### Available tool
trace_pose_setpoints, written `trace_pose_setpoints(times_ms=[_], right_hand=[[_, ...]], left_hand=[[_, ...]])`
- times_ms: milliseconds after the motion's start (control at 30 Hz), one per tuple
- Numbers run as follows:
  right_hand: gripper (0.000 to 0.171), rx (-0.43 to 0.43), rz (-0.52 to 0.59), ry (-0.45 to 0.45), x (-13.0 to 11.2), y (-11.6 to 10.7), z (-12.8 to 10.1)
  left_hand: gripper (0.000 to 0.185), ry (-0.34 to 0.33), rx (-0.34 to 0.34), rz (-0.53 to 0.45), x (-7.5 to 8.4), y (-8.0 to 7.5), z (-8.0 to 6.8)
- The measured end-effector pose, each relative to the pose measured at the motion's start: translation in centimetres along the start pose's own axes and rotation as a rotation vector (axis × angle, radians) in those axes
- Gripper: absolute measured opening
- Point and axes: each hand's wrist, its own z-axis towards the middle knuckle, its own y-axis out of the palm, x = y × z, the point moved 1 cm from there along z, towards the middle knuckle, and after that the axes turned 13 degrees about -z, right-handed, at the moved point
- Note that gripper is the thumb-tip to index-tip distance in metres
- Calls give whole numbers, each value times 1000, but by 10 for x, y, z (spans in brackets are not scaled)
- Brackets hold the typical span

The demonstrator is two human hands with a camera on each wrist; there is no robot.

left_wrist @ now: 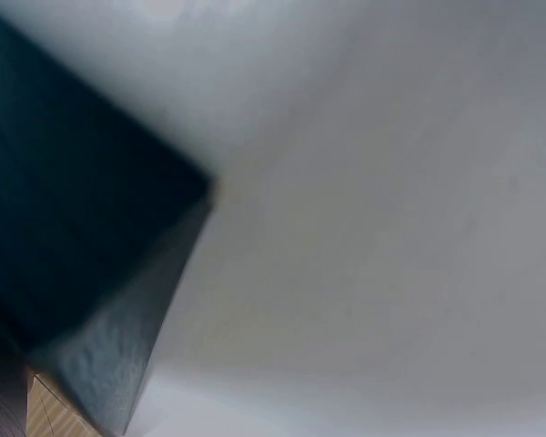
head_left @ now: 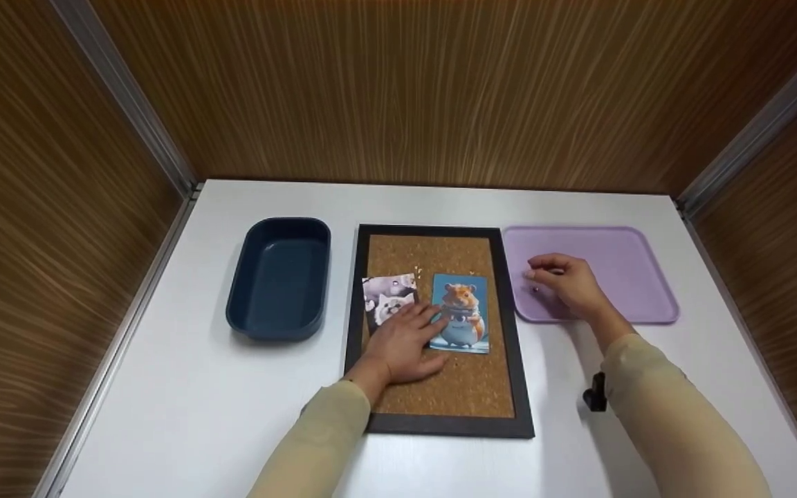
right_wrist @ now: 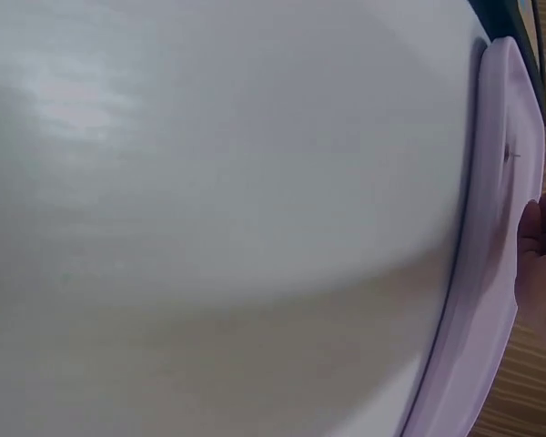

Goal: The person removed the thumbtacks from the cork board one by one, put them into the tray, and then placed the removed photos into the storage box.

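Note:
A black-framed cork board [head_left: 440, 423] lies flat in the middle of the white table. Two picture cards lie on it: a cat-and-dog photo [head_left: 386, 296] and, to its right, a hamster card [head_left: 466, 304]. My left hand [head_left: 405, 342] rests flat on the cork, its straight fingers touching the lower edges of both cards. My right hand [head_left: 564, 280] hovers over the left part of the lilac tray [head_left: 627, 263] with loosely curled fingers. A small pin [right_wrist: 508, 155] lies on the tray just off the fingertips [right_wrist: 532, 238], apart from them.
A dark blue tub [head_left: 279, 277] stands left of the board. Wood-grain walls close in the table on three sides. The left wrist view is blurred and shows only the board's dark frame corner [left_wrist: 91, 273] and white table [left_wrist: 391, 228].

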Motion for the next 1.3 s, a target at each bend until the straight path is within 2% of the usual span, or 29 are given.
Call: trace_pose_setpoints(times_ms=[233,400,800,1133,1300], right_hand=[[43,7,16,-80,-19,12,5],[48,-18,61,-83,-30,23,9],[52,-77,58,-104,-51,46,14],[49,-84,58,-161,-59,64,15],[49,-107,89,-157,-57,70,15]], left_hand=[[73,3,18,-21,-2,0,-1],[73,-5,20,-34,-3,1,-1],[74,-7,17,-28,-1,-2,0],[75,-3,6,-14,1,-2,1],[75,0,10,-12,2,-2,1]])
